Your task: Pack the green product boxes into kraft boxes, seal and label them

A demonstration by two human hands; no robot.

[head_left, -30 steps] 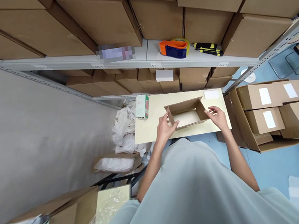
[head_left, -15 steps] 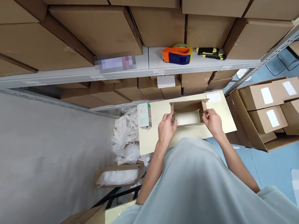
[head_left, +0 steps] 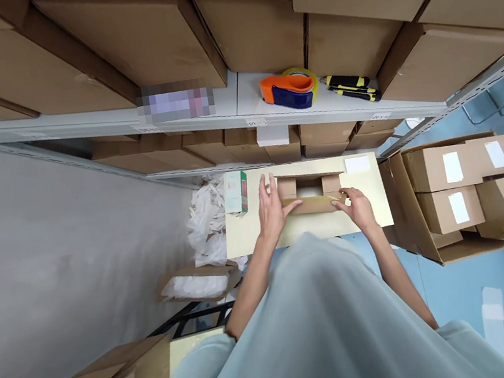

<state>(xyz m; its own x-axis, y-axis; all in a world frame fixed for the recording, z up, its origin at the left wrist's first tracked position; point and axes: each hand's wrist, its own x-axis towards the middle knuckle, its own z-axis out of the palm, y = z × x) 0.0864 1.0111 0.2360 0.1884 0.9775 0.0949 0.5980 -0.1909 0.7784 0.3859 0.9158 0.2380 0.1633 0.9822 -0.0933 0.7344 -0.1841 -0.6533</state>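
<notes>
A small cardboard box [head_left: 287, 187] sits on the cream tabletop [head_left: 249, 233], its top partly uncovered. Both short side flaps are folded inward, and the long front flap [head_left: 314, 206] leans over the near side with a yellowish, shiny strip along its edge. At the left end, my left hand [head_left: 272, 208] is spread with its fingers up beside the box and its thumb lying along the front flap. My right hand [head_left: 356, 206] pinches the right end of that flap between thumb and fingers. The inside of the box is mostly hidden.
A green-and-white carton [head_left: 235, 193] and a white paper [head_left: 357, 164] lie on the table. An orange-and-blue tape dispenser [head_left: 289, 90] and yellow-black cutters [head_left: 350, 88] rest on the shelf. Right of the table stands a large carton [head_left: 407, 210] of boxes; left, white plastic scraps [head_left: 209, 217].
The side flaps have been folded inward, and the front flap now tilts over the opening. My left hand has let go of the box's edge and spread its fingers. The view has shifted slightly.
</notes>
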